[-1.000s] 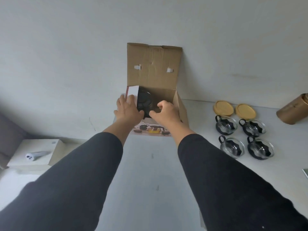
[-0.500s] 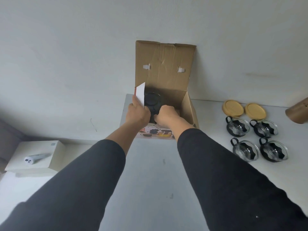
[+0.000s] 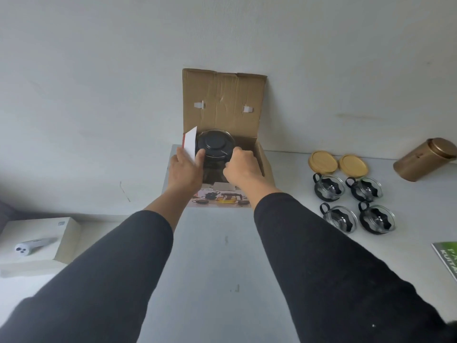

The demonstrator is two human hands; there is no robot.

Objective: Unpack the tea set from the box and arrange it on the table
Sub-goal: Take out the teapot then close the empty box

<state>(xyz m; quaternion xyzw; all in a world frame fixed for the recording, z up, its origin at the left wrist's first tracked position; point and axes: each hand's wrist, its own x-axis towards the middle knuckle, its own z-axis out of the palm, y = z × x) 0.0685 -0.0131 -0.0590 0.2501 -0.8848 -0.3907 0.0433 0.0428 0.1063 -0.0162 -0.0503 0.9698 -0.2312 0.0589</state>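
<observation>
White table [image 3: 210,256] against a pale wall: four glass cups [image 3: 329,187] and two bamboo lids [image 3: 323,162] sit right of the open box [image 3: 223,105].
Your left hand [image 3: 185,170] and right hand [image 3: 241,167] grasp the teapot [image 3: 214,147], now risen higher than half a second ago, still inside the box.

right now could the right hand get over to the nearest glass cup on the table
Probably yes. The right hand is busy on the teapot in the box, but once it lets go, bare table lies between it and the nearest cup.
</observation>
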